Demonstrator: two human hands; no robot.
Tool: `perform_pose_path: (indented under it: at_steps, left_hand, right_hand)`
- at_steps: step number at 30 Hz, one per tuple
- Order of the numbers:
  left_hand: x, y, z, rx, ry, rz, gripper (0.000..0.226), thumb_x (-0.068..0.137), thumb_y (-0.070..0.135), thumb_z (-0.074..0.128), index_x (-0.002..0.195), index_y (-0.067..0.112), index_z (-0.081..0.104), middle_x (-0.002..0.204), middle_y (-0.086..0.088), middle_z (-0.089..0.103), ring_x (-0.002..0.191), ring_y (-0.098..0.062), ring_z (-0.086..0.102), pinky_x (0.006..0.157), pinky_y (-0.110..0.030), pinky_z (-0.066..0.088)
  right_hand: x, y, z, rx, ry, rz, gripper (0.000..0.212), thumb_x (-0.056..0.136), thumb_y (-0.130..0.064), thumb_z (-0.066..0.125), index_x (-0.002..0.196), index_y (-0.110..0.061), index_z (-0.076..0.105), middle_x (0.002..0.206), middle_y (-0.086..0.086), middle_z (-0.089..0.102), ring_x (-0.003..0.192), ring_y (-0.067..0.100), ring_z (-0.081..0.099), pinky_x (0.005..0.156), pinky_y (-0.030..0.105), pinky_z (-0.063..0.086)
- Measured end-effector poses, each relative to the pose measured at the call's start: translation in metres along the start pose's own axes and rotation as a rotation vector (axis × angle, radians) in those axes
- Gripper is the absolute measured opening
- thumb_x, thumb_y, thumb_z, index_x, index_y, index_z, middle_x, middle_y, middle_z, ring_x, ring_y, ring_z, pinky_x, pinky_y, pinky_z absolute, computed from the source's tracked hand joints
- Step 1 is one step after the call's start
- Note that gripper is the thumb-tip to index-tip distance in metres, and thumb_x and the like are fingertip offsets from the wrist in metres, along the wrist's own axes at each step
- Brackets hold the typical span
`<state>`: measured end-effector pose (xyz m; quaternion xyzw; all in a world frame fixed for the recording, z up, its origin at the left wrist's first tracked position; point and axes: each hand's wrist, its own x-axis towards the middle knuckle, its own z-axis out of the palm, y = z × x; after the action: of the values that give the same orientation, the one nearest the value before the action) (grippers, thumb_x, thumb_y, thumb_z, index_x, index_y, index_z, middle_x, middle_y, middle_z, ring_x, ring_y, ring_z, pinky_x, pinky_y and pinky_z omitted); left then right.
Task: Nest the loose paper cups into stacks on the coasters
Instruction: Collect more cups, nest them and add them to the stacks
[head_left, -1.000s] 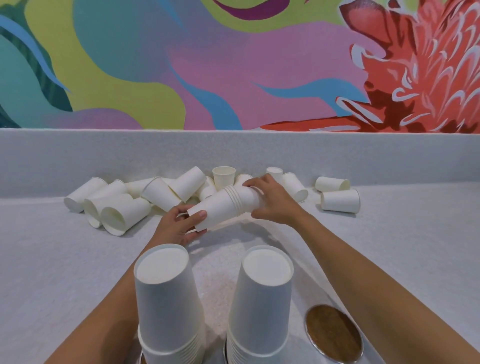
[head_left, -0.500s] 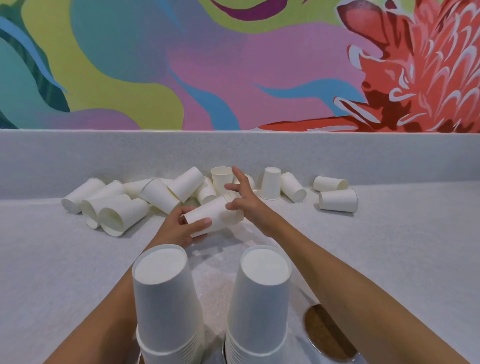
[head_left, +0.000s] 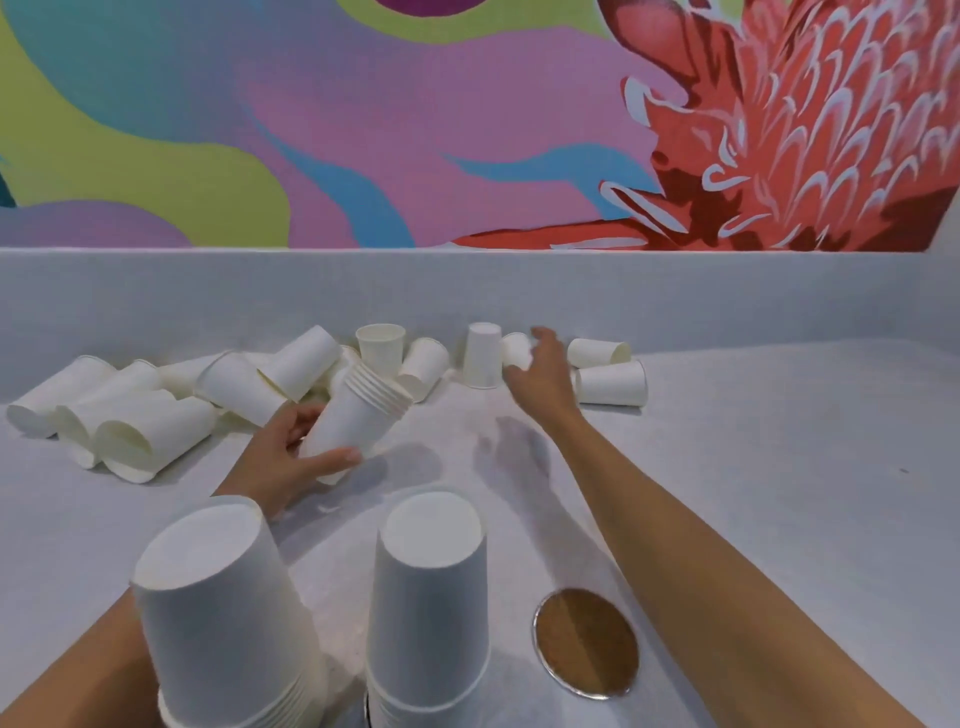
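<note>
My left hand (head_left: 283, 457) grips a small nested stack of white paper cups (head_left: 358, 415), tilted with the rims pointing up and right. My right hand (head_left: 540, 371) reaches to the back of the counter, its fingers around a lying cup (head_left: 514, 349) beside an upside-down cup (head_left: 482, 355). Several loose cups (head_left: 135, 415) lie on their sides along the back left. Two tall upside-down stacks (head_left: 218, 613) (head_left: 431, 592) stand near me, hiding their coasters. A cork coaster (head_left: 586, 640) with a metal rim lies bare at the right of them.
Two more cups (head_left: 610, 382) lie on their sides at the back right. An upright cup (head_left: 380, 344) stands in the back middle. A low grey ledge (head_left: 727, 296) and a painted wall close off the rear of the grey counter (head_left: 779, 467).
My right hand let go of the nested stack and moved right and back to the lying cup. My left hand tilted the stack more upright.
</note>
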<state>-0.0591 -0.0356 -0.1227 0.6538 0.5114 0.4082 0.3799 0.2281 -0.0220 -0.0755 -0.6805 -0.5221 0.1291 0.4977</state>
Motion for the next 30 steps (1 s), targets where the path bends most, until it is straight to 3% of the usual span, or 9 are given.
perform_pose_path:
  at_steps: [4, 9, 13, 17, 19, 25, 28, 30]
  left_hand:
    - [-0.002, -0.001, -0.001, -0.08, -0.016, 0.012, 0.099, 0.041, 0.06, 0.081, 0.127, 0.026, 0.045, 0.125, 0.0, 0.058, 0.11, -0.023, 0.058, 0.08, -0.032, 0.052]
    - [-0.003, -0.001, -0.002, -0.133, -0.033, 0.016, 0.113, 0.031, 0.064, 0.085, 0.128, 0.022, 0.045, 0.125, 0.0, 0.059, 0.112, -0.023, 0.059, 0.085, -0.037, 0.054]
    - [-0.005, 0.0, -0.002, -0.169, -0.035, 0.014, 0.11, 0.032, 0.059, 0.088, 0.127, 0.02, 0.047, 0.123, -0.001, 0.06, 0.11, -0.023, 0.06, 0.081, -0.038, 0.057]
    - [-0.002, -0.001, 0.002, -0.17, -0.011, -0.005, 0.075, 0.064, 0.033, 0.085, 0.127, 0.022, 0.045, 0.124, -0.002, 0.058, 0.112, -0.026, 0.058, 0.074, -0.028, 0.053]
    - [0.0, -0.004, 0.001, -0.145, -0.01, -0.01, 0.068, 0.071, 0.028, 0.08, 0.128, 0.023, 0.044, 0.125, -0.001, 0.057, 0.111, -0.025, 0.057, 0.074, -0.027, 0.052]
    - [0.0, -0.005, -0.001, -0.133, -0.006, -0.013, 0.073, 0.066, 0.034, 0.082, 0.128, 0.025, 0.044, 0.124, 0.001, 0.056, 0.11, -0.023, 0.057, 0.077, -0.029, 0.053]
    - [-0.001, -0.004, -0.002, -0.138, -0.021, -0.01, 0.083, 0.055, 0.044, 0.089, 0.123, 0.026, 0.046, 0.122, 0.003, 0.058, 0.108, -0.019, 0.058, 0.072, -0.025, 0.051]
    - [-0.002, -0.003, -0.001, -0.12, -0.009, -0.008, 0.076, 0.061, 0.04, 0.087, 0.123, 0.027, 0.045, 0.121, 0.003, 0.057, 0.108, -0.019, 0.058, 0.069, -0.022, 0.049]
  right_hand:
    - [0.021, 0.042, -0.027, -0.283, 0.278, 0.308, 0.06, 0.088, -0.019, 0.056, 0.141, -0.01, 0.03, 0.141, 0.015, 0.038, 0.129, 0.035, 0.037, 0.102, 0.045, 0.034]
    - [0.034, 0.077, -0.044, -0.458, 0.311, 0.394, 0.073, 0.084, -0.019, 0.058, 0.146, -0.009, 0.021, 0.144, 0.015, 0.034, 0.136, 0.031, 0.025, 0.103, 0.042, 0.028]
    - [0.04, 0.087, -0.044, -0.367, 0.328, 0.431, 0.068, 0.087, -0.014, 0.053, 0.145, -0.007, 0.019, 0.14, 0.019, 0.042, 0.134, 0.032, 0.028, 0.1, 0.042, 0.028]
    - [0.039, 0.092, -0.039, -0.263, 0.337, 0.446, 0.06, 0.089, -0.016, 0.055, 0.141, -0.009, 0.026, 0.136, 0.018, 0.048, 0.13, 0.033, 0.033, 0.099, 0.043, 0.028]
    - [0.038, 0.09, -0.035, -0.152, 0.311, 0.49, 0.061, 0.088, -0.017, 0.059, 0.139, -0.012, 0.027, 0.134, 0.018, 0.049, 0.128, 0.034, 0.035, 0.099, 0.043, 0.029]
    - [0.038, 0.08, -0.027, 0.014, 0.289, 0.533, 0.067, 0.083, -0.019, 0.064, 0.14, -0.015, 0.028, 0.136, 0.017, 0.045, 0.126, 0.037, 0.04, 0.1, 0.044, 0.031]
    - [0.037, 0.076, -0.022, 0.039, 0.307, 0.539, 0.058, 0.085, -0.014, 0.059, 0.135, -0.015, 0.031, 0.134, 0.015, 0.05, 0.124, 0.037, 0.045, 0.1, 0.043, 0.031]
    - [0.037, 0.072, -0.019, 0.073, 0.347, 0.55, 0.052, 0.087, -0.011, 0.056, 0.133, -0.015, 0.034, 0.133, 0.013, 0.053, 0.122, 0.036, 0.047, 0.1, 0.041, 0.031]
